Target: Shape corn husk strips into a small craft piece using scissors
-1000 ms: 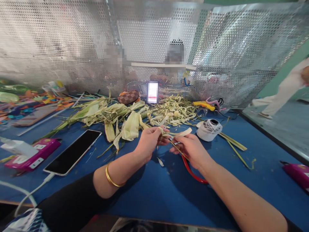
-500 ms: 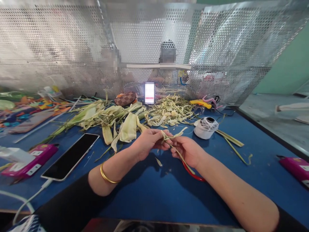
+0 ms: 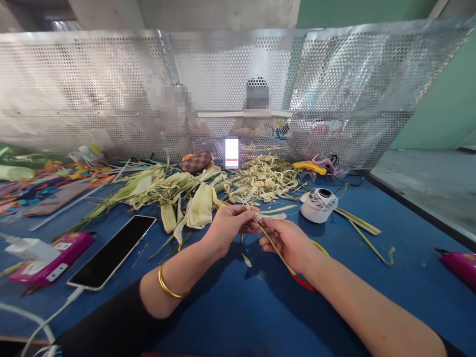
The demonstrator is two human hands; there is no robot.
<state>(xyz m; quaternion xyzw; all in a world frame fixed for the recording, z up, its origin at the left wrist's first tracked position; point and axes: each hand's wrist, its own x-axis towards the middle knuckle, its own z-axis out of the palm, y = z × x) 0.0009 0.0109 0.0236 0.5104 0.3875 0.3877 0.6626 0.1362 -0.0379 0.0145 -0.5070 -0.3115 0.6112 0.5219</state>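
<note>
Fingertips of my left hand (image 3: pixel 231 225) pinch a thin, pale-green stalk (image 3: pixel 274 244) near its upper end, where narrow corn husk strips (image 3: pixel 277 210) stick out to the right. The thumb and fingers of my right hand (image 3: pixel 288 243) close on the same bundle from the other side. From there the stalk slants down below my right palm. Under my right wrist lies a red and yellow loop-shaped thing (image 3: pixel 305 283), mostly hidden, maybe a scissors handle. A white thread spool (image 3: pixel 319 207) stands beyond my right hand. Broad corn husks (image 3: pixel 201 206) lie beyond my left.
Shredded husk strips (image 3: pixel 266 178) are heaped at the back, by a lit phone screen (image 3: pixel 231 152). To the left are a dark phone (image 3: pixel 113 252) on a cable and a magenta power strip (image 3: pixel 74 243). A perforated metal screen (image 3: pixel 230 64) borders the back; people sit behind it.
The view has tilted up slightly. My fingers have shifted on the bundle, and the husk strips now point more level to the right. Both hands stay together.
</note>
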